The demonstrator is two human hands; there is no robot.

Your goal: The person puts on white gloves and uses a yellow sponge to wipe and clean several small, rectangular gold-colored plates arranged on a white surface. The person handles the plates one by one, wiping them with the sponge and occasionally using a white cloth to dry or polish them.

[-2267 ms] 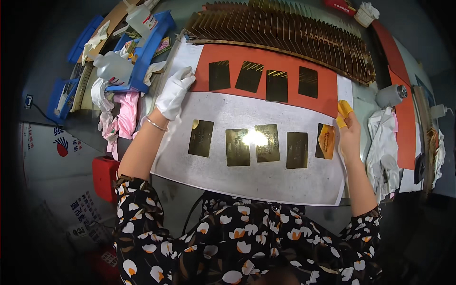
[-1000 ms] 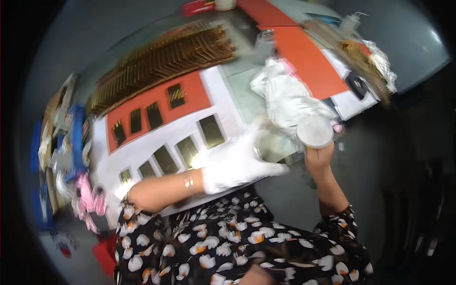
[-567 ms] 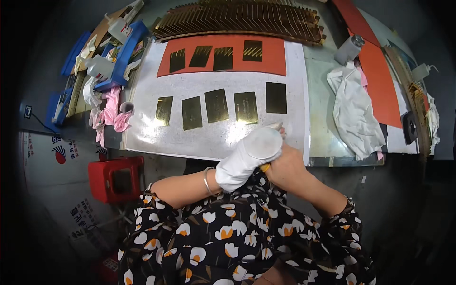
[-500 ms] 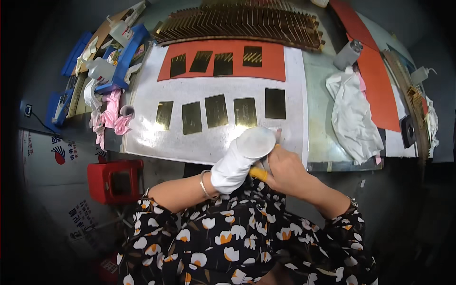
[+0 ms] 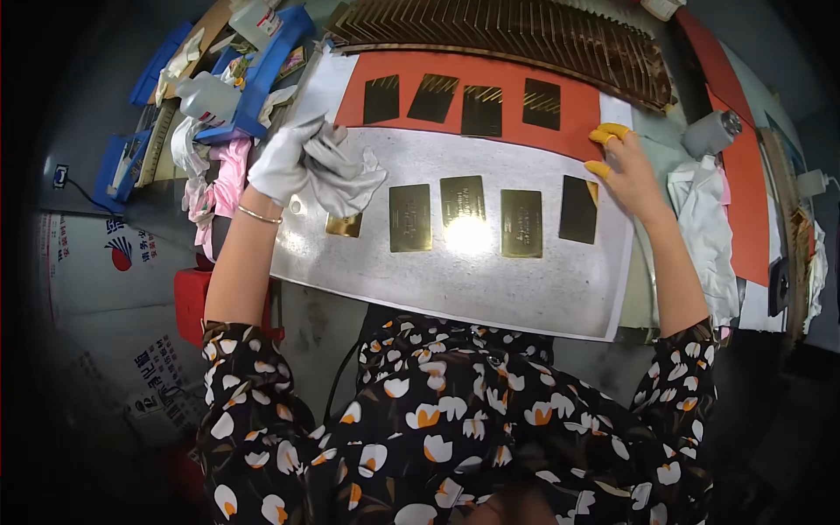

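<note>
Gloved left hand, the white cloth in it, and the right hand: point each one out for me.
gloved left hand (image 5: 278, 168), head view, on the glove's back.
white cloth (image 5: 346, 175), head view, on its bunched middle.
right hand (image 5: 632, 179), head view, on the back of the hand.

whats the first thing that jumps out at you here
A row of shiny gold plates on the white sheet at centre, one throwing a bright glare. At its left end the white-gloved left hand presses a grey cloth on a plate; the right hand, with yellow fingertip covers, rests at the right end. Dark plates lie on the orange sheet behind.
</note>
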